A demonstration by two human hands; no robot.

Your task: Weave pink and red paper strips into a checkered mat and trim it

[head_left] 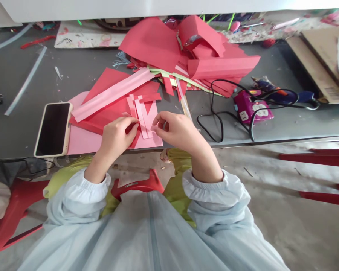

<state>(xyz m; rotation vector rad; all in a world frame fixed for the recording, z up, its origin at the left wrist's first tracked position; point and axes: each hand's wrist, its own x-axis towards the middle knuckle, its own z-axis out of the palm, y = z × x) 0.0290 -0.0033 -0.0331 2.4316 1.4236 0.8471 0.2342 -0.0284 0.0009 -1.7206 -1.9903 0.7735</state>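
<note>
My left hand is closed, thumb and index finger pinched over the front of the paper pile. My right hand is closed in a pinch just to its right, its fingertips over pink paper. Whatever sits between the fingers of either hand is too small to make out. Between the hands lie narrow pink paper strips on a pink sheet. Behind my left hand are red paper sheets, with a long folded pink strip lying slantwise across them.
A phone lies left of the paper. Curled red paper and scraps are heaped at the back. To the right are a purple power socket, a looped black cable, a blue glue gun and cardboard.
</note>
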